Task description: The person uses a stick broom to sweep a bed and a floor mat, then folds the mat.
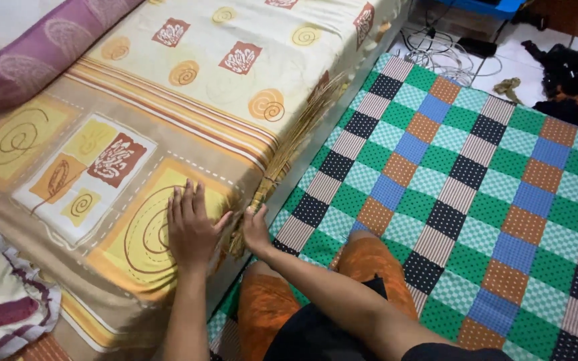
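Observation:
My left hand [190,227] lies flat, fingers together, on the patterned bedsheet [168,113] near the mattress's corner. My right hand [255,230] grips the bound end of a straw broom [296,137] at the mattress's edge. The broom's bristles fan out along the side of the mattress, away from me. My knees in orange cloth [369,264] rest on the checkered mat below.
A purple bolster [41,47] lies at the bed's far left. A frilled pillow [1,301] sits at the near left. The green, blue and brown checkered mat [476,167] covers the floor. Tangled white cables [443,53] and dark cloth [566,73] lie beyond it.

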